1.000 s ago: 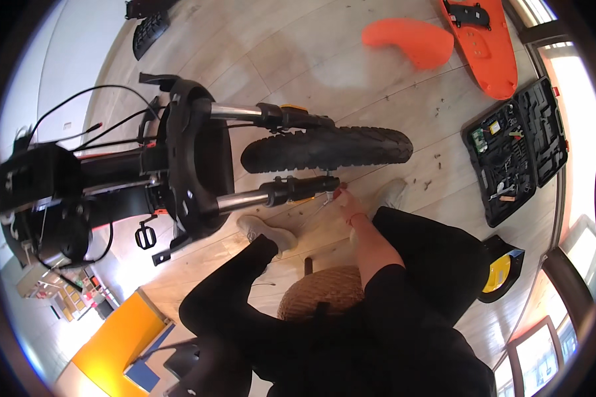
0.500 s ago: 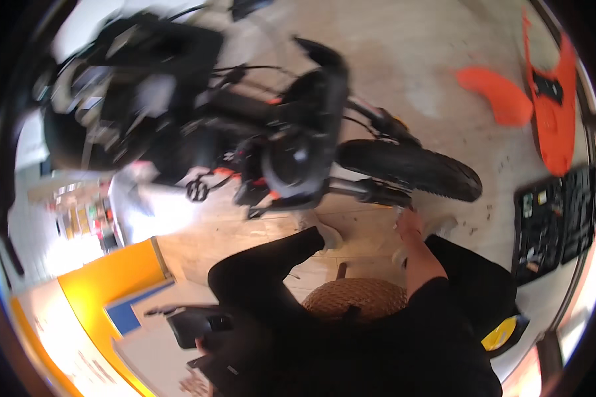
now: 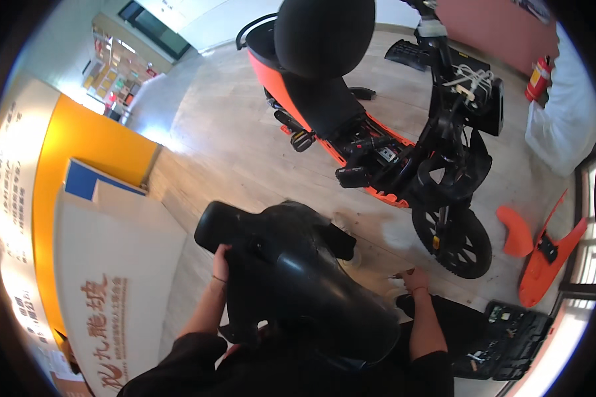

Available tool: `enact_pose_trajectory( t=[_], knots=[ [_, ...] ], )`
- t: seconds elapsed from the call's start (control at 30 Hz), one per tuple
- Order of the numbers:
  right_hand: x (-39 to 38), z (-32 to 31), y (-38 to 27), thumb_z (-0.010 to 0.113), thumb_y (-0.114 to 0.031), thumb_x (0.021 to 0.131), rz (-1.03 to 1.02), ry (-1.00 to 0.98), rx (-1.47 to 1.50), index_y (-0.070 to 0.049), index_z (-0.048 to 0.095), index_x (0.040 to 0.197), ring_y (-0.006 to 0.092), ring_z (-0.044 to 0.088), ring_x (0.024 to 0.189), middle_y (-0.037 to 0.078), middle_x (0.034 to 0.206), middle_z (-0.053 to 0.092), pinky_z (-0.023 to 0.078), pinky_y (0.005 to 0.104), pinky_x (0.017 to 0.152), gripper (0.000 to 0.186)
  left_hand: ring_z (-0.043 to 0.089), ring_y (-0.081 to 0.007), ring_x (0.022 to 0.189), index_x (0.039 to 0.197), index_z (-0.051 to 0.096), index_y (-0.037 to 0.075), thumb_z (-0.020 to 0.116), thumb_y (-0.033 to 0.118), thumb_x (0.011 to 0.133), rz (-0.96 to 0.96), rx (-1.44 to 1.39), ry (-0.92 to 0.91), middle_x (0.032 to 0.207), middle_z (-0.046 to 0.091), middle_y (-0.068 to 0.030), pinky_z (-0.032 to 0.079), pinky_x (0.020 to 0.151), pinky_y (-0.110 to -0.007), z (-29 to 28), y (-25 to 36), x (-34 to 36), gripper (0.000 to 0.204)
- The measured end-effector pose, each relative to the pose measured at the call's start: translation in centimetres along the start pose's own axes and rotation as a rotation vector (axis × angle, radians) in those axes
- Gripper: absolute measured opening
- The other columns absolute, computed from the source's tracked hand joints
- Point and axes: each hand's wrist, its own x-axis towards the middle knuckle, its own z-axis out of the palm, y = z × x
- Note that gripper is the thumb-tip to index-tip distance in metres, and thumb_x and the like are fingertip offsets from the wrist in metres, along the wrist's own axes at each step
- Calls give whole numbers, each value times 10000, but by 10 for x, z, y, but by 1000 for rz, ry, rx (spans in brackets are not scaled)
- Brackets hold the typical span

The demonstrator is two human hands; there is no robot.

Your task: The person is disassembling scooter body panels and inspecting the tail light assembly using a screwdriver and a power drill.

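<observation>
On black shell [image 3: 286,281], curled left hand [image 3: 220,262]

Finger detail of the right grip [image 3: 414,279] too small for certainty, black rounded piece [image 3: 324,36] cropped above

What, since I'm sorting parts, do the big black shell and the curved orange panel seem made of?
Black shell: probably moulded plastic, satin; soft highlights follow its smooth curves. Curved orange panel: perhaps plastic, painted or coloured, rather matte; even colour, no sharp reflections.

Brown characters [image 3: 101,316] run along the white panel [image 3: 89,231]; dark writing [image 3: 28,309] (partly washed out) marks the bright wall [image 3: 21,132]
</observation>
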Motion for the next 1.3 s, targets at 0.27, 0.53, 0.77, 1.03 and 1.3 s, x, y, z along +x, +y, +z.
enact_pose_trajectory(
  t=[0.27,0.53,0.77,1.03,1.3],
  knots=[
    [-124,-74,-84,620,-213,819,-52,216,407,-5,503,882,128,567,523,88,674,613,433,249,460,247,526,-112,737,786,607,31,472,200,826,46,71,-121,754,578,-15,424,725,-244,27,41,0,220],
    [-258,-167,-135,523,-264,862,-230,562,754,5,514,1026,56,389,466,35,626,489,258,174,400,315,553,-128,797,847,631,-7,532,207,802,106,42,-266,836,614,-50,433,766,-249,16,25,49,240],
    [-312,-191,-216,592,-440,804,-559,238,663,72,465,1111,55,399,468,51,694,528,248,163,387,611,573,-127,804,888,635,-9,553,213,812,-60,-76,-327,867,629,-57,444,760,-239,32,44,43,249],
    [-298,-144,-307,647,-223,796,-405,-256,228,44,551,1097,169,629,729,132,897,638,479,255,655,413,595,-152,758,948,616,3,559,273,796,-143,-240,-350,869,631,-69,470,706,-252,54,67,17,315],
    [-278,-91,-328,632,-178,804,-728,-251,-69,11,525,1115,327,588,707,164,789,580,477,358,608,379,579,-142,797,962,613,13,558,276,806,-117,-214,-302,897,624,-59,455,737,-244,44,62,15,310]
  ],
)
